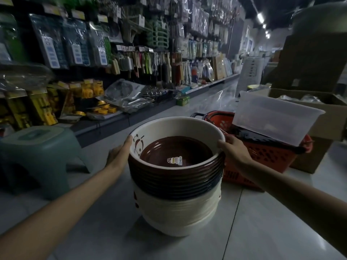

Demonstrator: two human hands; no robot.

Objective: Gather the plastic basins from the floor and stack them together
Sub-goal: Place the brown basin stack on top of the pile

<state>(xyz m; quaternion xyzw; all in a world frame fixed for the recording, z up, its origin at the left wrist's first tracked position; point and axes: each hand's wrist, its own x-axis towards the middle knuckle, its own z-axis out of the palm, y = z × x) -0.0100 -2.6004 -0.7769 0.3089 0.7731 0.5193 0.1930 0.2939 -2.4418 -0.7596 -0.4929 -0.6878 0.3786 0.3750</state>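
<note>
Basins [176, 194] stand nested in one tall stack on the floor [253, 222], cream ones below and dark-rimmed ones above. The left grip [120, 152] clasps the top basin [180, 128] at its left rim, thumb over the edge; the right grip [233, 149] clasps the right rim likewise. A red basket [262, 158] holding a clear bin [272, 119] sits just beside the stack on the right; a green stool [37, 147] stands to the left.
</note>
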